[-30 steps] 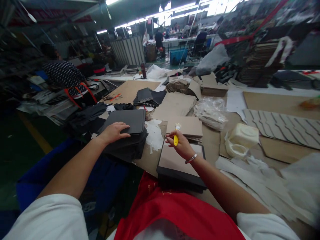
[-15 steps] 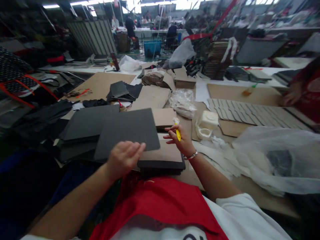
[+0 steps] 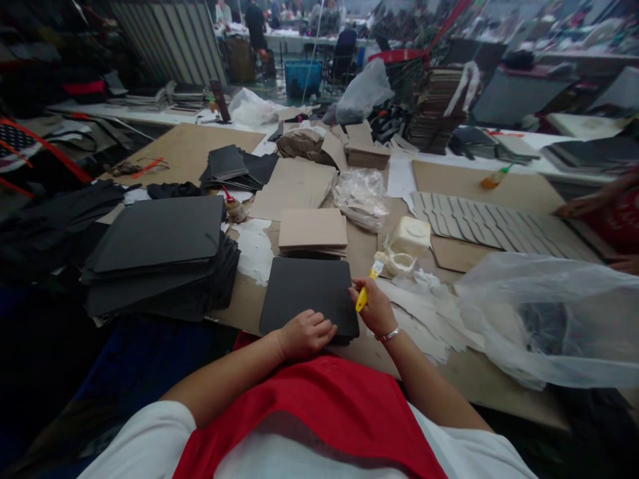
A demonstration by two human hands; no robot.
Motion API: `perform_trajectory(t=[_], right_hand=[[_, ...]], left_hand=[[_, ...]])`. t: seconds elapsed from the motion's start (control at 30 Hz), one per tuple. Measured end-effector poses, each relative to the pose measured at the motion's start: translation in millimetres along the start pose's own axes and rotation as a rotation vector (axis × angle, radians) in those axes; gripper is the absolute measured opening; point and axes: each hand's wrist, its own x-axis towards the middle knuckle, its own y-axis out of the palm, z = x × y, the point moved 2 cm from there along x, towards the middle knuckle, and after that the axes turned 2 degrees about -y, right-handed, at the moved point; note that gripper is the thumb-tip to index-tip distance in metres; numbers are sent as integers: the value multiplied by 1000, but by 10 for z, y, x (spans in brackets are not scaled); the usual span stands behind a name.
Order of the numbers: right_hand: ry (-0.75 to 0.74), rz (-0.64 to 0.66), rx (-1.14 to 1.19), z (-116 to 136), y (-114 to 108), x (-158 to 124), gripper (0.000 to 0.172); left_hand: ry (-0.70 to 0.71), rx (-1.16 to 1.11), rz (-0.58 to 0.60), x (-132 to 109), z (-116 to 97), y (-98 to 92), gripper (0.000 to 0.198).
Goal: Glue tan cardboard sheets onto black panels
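A black sheet [image 3: 309,286] with rounded corners lies squarely on a low stack right in front of me. At its near edge is my left hand [image 3: 307,334], fingers bent together over the rim; the thumb is hidden. My right hand [image 3: 375,309] grips a yellow-handled paintbrush [image 3: 362,297], bristles pointing up and away, and its fingertips reach the sheet's right edge. Just beyond the sheet stands a pile of tan boards [image 3: 313,229]. To the left rises a taller stack of black sheets [image 3: 158,233].
A whitish plastic jug [image 3: 410,235] with a cut opening stands right of the boards. Clear plastic sheeting [image 3: 554,313] covers the table's right side. A red-tipped bottle [image 3: 233,206] sits behind the black stack. At the far right, another person's hand [image 3: 574,205] is by grey strips [image 3: 499,226].
My left hand has brought the black sheet from the left stack down onto the low stack, covering the tan board on top. My right hand has moved lower, to its right edge, still with the paintbrush.
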Motion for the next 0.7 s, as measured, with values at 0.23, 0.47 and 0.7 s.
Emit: perform_trajectory(t=[0.23, 0.47, 0.7], right_hand=[[48, -82, 322, 234, -329, 475, 51], [143, 637, 600, 883, 607, 705, 37], [141, 674, 503, 718, 1001, 1061, 28]], left_hand=[[-193, -128, 14, -60, 43, 113, 45], [-308, -199, 30, -178, -90, 353, 37], [-331, -271, 17, -169, -57, 320, 37]])
